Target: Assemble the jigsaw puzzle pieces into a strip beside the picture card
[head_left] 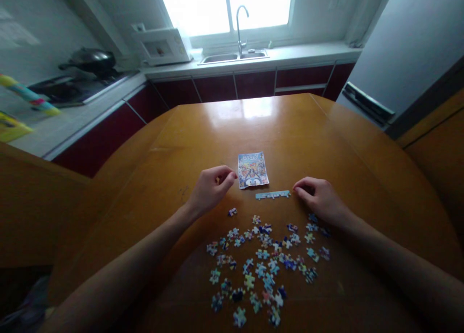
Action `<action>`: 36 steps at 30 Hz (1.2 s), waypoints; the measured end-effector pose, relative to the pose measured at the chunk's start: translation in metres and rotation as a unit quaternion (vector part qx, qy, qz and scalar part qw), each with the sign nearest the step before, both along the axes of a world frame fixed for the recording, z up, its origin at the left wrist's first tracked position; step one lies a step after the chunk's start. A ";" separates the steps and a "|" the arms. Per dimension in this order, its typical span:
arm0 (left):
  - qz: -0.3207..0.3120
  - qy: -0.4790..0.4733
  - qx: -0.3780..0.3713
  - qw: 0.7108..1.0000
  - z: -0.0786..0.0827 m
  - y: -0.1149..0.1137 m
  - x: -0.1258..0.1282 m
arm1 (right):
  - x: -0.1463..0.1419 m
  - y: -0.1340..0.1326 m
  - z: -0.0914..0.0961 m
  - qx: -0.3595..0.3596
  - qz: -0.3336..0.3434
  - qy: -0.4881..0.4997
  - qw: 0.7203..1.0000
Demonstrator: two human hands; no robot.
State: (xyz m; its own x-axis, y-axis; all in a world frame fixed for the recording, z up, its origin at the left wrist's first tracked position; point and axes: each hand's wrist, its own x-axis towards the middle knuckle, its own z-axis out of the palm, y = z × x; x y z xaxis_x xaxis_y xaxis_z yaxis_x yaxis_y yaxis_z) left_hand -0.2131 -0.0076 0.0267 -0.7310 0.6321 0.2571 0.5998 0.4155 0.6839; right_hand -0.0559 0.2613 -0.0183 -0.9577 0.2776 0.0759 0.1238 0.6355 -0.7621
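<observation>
My left hand (213, 187) is curled closed above the table, its thumb and fingertips close to the left edge of a small printed picture sheet (253, 170). Whether those fingertips pinch anything is hidden. Below the sheet lies a joined strip of light blue jigsaw puzzle pieces (273, 195). At its right end are the bent, closed fingers of my right hand (319, 197); I cannot tell if they touch the strip or hold a piece. Many loose puzzle pieces (261, 269) are scattered nearer to me, between my forearms. One lone piece (232, 211) sits just below my left hand.
The wooden table (163, 149) has a rounded outline. Beyond it, a counter carries a sink (219, 58), a microwave (163, 46) and a stove with a lidded pan (92, 60). A fridge (406, 48) stands at the right.
</observation>
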 end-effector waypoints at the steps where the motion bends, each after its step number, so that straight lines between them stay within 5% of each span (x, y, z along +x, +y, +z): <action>1: -0.010 -0.008 -0.012 1.000 0.003 -0.002 -0.001 | 0.000 0.001 0.000 0.000 0.000 0.003 1.000; 15: -0.112 -0.046 -0.085 0.989 -0.031 -0.046 0.020 | 0.001 0.008 -0.003 0.001 0.004 -0.003 1.000; 22: -0.195 -0.026 -0.033 0.980 -0.042 -0.052 0.013 | 0.002 0.007 0.000 0.005 0.003 -0.009 1.000; 36: -0.244 -0.057 0.002 0.968 -0.036 -0.055 0.007 | 0.002 0.008 0.004 0.016 0.011 -0.012 1.000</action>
State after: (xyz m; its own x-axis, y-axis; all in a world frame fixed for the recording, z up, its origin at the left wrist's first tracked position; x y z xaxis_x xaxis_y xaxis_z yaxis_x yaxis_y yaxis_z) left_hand -0.2061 -0.0624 -0.0090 -0.3700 0.9083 0.1949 0.6439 0.0995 0.7586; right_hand -0.0540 0.2692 -0.0140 -0.9653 0.2535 0.0618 0.1265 0.6618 -0.7389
